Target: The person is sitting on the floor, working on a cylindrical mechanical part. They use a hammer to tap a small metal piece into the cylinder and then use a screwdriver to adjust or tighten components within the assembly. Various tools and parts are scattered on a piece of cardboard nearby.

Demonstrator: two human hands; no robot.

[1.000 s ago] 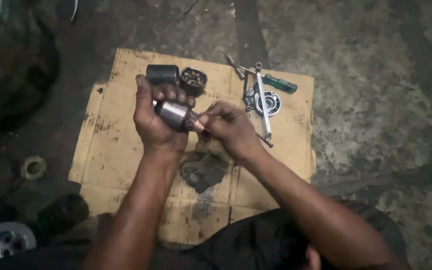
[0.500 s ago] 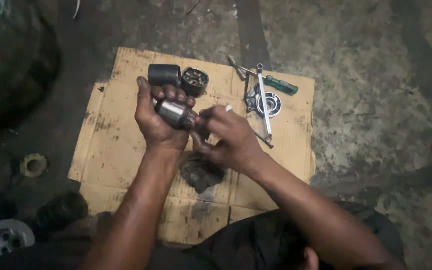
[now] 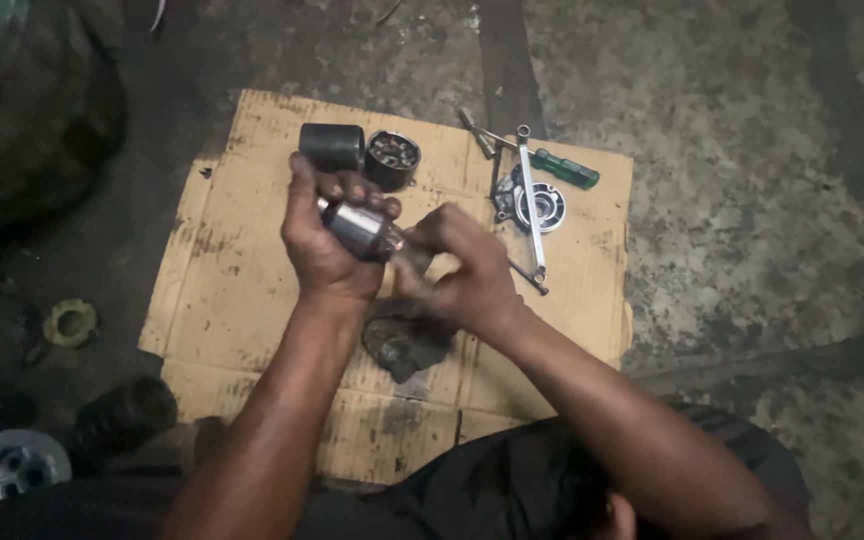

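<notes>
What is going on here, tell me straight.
A person sits on a concrete floor over a flattened sheet of brown cardboard. The left hand grips a shiny cylindrical metal motor part, and the right hand works at its end. On the cardboard lie a dark cylindrical casing, a round black cap with parts inside, a long silver spanner, a green-handled screwdriver and a grimy metal housing.

My one camera sits on my head and looks steeply down over my forearms at the cardboard sheet (image 3: 252, 260) on the concrete floor (image 3: 752, 200). It is fairly close: my lap fills the near edge, the floor the far edge.
</notes>
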